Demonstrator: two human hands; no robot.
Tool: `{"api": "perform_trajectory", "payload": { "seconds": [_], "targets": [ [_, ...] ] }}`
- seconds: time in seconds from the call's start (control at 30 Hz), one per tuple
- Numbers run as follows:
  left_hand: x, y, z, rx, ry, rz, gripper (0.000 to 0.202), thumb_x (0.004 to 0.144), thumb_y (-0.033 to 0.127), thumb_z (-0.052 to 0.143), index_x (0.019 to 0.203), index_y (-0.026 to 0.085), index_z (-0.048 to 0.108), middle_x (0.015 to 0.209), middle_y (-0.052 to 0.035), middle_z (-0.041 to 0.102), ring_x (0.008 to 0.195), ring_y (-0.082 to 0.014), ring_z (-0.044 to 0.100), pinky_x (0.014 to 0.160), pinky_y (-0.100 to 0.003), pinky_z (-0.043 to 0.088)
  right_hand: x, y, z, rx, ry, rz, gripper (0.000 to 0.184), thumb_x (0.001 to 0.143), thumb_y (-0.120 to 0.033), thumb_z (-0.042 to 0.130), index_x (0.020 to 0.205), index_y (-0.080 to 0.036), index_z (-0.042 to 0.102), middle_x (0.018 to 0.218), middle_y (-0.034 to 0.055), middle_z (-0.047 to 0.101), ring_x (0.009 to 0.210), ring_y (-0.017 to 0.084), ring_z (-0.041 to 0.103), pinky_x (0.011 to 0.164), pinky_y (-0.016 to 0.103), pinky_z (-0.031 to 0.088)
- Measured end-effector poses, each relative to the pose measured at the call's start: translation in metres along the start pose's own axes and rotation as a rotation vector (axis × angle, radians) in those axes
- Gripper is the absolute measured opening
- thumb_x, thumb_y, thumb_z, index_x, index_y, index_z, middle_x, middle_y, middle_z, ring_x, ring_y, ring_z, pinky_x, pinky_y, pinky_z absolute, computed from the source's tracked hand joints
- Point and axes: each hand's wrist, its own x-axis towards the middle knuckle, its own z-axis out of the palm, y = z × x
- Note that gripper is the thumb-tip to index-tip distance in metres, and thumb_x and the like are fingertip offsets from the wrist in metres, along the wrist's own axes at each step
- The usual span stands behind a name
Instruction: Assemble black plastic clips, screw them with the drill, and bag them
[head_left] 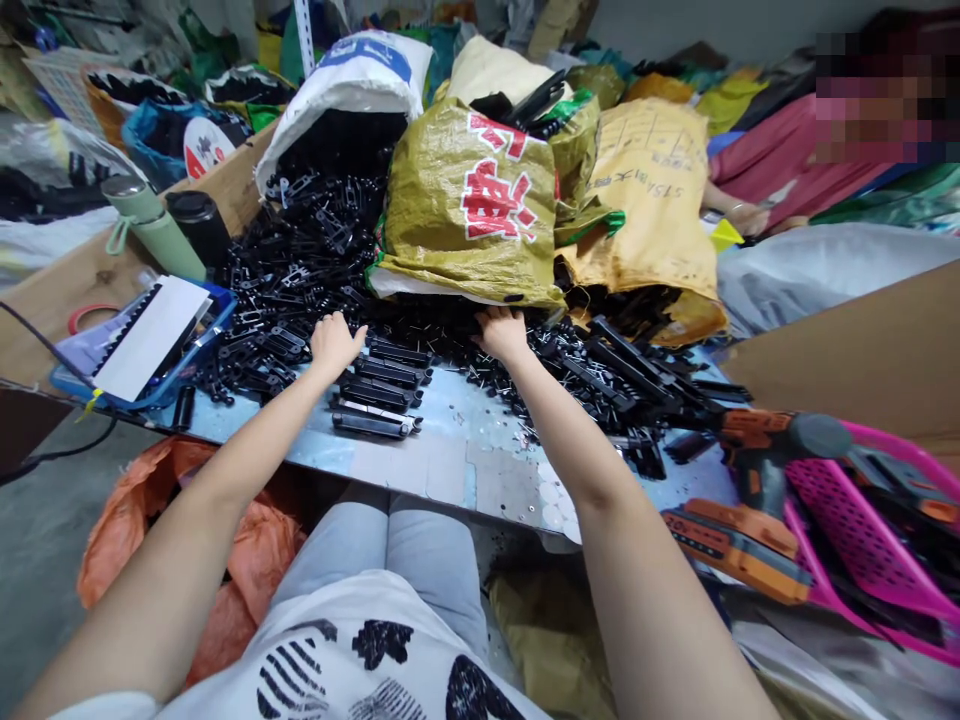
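My left hand (335, 343) reaches into a heap of small black plastic parts (292, 270) on the metal table (450, 450); its fingers curl down among the parts, and what they hold is hidden. Just right of it lie several long black bars (379, 395) in a row. My right hand (501, 332) reaches under the edge of a yellow woven sack with red characters (465, 205), fingers curled down into the black parts there and hidden from view.
A white sack (352, 80) spills black parts at the back. A blue tray with a white sheet (146, 345) sits left, beside a green bottle (150, 225) and a black flask (199, 225). An orange power drill (750, 470) and pink basket (870, 520) lie right. Another person sits far right.
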Motion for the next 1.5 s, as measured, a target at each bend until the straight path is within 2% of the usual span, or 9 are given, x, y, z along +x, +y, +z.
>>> {"api": "perform_trajectory", "payload": {
  "seconds": [0.17, 0.33, 0.47, 0.67, 0.83, 1.0, 1.17, 1.3, 1.5],
  "targets": [
    [0.025, -0.007, 0.007, -0.061, 0.086, 0.027, 0.027, 0.083, 0.029, 0.049, 0.099, 0.008, 0.057, 0.113, -0.0205, 0.057, 0.114, -0.0334, 0.048, 0.095, -0.045, 0.040, -0.003, -0.013, -0.012, 0.095, 0.035, 0.018, 0.043, 0.082, -0.046, 0.059, 0.098, -0.006, 0.062, 0.102, 0.0176, 0.062, 0.101, 0.025, 0.051, 0.086, 0.039, 0.036],
    [-0.020, -0.008, -0.016, -0.464, 0.451, 0.229, 0.030, 0.090, 0.032, 0.045, 0.113, 0.014, 0.046, 0.118, -0.0128, 0.056, 0.113, -0.0204, 0.053, 0.099, -0.034, 0.040, -0.056, -0.042, -0.028, 1.011, 0.015, 0.244, 0.048, 0.077, -0.058, 0.059, 0.099, -0.017, 0.058, 0.081, 0.0030, 0.061, 0.072, 0.017, 0.059, 0.067, 0.031, 0.048],
    [-0.103, 0.016, -0.022, -0.557, 0.160, 0.502, 0.040, 0.088, 0.047, 0.050, 0.114, 0.017, 0.046, 0.102, -0.0075, 0.063, 0.084, -0.0164, 0.064, 0.076, -0.027, 0.050, -0.111, -0.069, -0.030, 1.477, -0.169, 0.433, 0.048, 0.075, -0.063, 0.058, 0.094, -0.020, 0.052, 0.069, -0.0013, 0.057, 0.062, 0.016, 0.061, 0.057, 0.029, 0.051],
    [-0.199, 0.039, 0.010, -0.290, -0.331, 0.575, 0.037, 0.093, 0.042, 0.041, 0.120, 0.018, 0.043, 0.104, -0.0110, 0.065, 0.086, -0.0228, 0.067, 0.070, -0.032, 0.052, -0.183, -0.086, -0.017, 1.412, -0.223, 0.469, 0.046, 0.082, -0.058, 0.052, 0.112, -0.023, 0.052, 0.070, -0.0003, 0.058, 0.061, 0.016, 0.062, 0.054, 0.029, 0.053],
    [-0.189, 0.026, 0.026, -0.200, -0.419, 0.598, 0.031, 0.090, 0.030, 0.047, 0.117, 0.014, 0.046, 0.101, -0.0126, 0.065, 0.085, -0.0236, 0.067, 0.072, -0.034, 0.053, -0.216, -0.085, -0.005, 1.377, -0.176, 0.544, 0.057, 0.084, -0.056, 0.049, 0.131, -0.023, 0.043, 0.066, -0.0004, 0.057, 0.056, 0.017, 0.059, 0.053, 0.033, 0.054],
    [-0.177, 0.014, 0.015, -0.295, -0.365, 0.585, 0.037, 0.091, 0.028, 0.044, 0.125, 0.013, 0.047, 0.116, -0.0148, 0.061, 0.105, -0.0241, 0.061, 0.090, -0.039, 0.050, -0.222, -0.100, -0.001, 1.403, -0.226, 0.546, 0.064, 0.081, -0.055, 0.054, 0.135, -0.022, 0.044, 0.073, 0.0017, 0.060, 0.058, 0.015, 0.059, 0.054, 0.031, 0.054],
    [-0.195, 0.028, 0.006, -0.623, -0.363, 0.481, 0.038, 0.094, 0.033, 0.040, 0.125, 0.015, 0.053, 0.122, -0.0107, 0.061, 0.111, -0.0214, 0.059, 0.096, -0.038, 0.048, -0.219, -0.139, 0.000, 1.567, -0.273, 0.509, 0.068, 0.083, -0.059, 0.048, 0.142, -0.027, 0.035, 0.078, 0.0015, 0.060, 0.053, 0.012, 0.056, 0.048, 0.028, 0.051],
    [-0.198, 0.035, 0.005, -0.729, -0.193, 0.352, 0.037, 0.091, 0.033, 0.045, 0.121, 0.014, 0.059, 0.112, -0.0118, 0.066, 0.103, -0.0213, 0.062, 0.092, -0.037, 0.049, -0.220, -0.146, -0.003, 1.477, -0.214, 0.293, 0.064, 0.083, -0.058, 0.050, 0.139, -0.028, 0.041, 0.098, 0.0050, 0.063, 0.073, 0.015, 0.061, 0.064, 0.029, 0.054],
    [-0.189, 0.038, -0.011, -0.818, -0.225, 0.473, 0.037, 0.091, 0.033, 0.048, 0.119, 0.013, 0.061, 0.108, -0.0117, 0.067, 0.100, -0.0200, 0.063, 0.091, -0.035, 0.050, -0.220, -0.144, -0.011, 1.534, -0.153, 0.323, 0.064, 0.088, -0.056, 0.043, 0.143, -0.026, 0.034, 0.092, 0.0045, 0.063, 0.058, 0.011, 0.055, 0.054, 0.026, 0.051]
  ]
}}
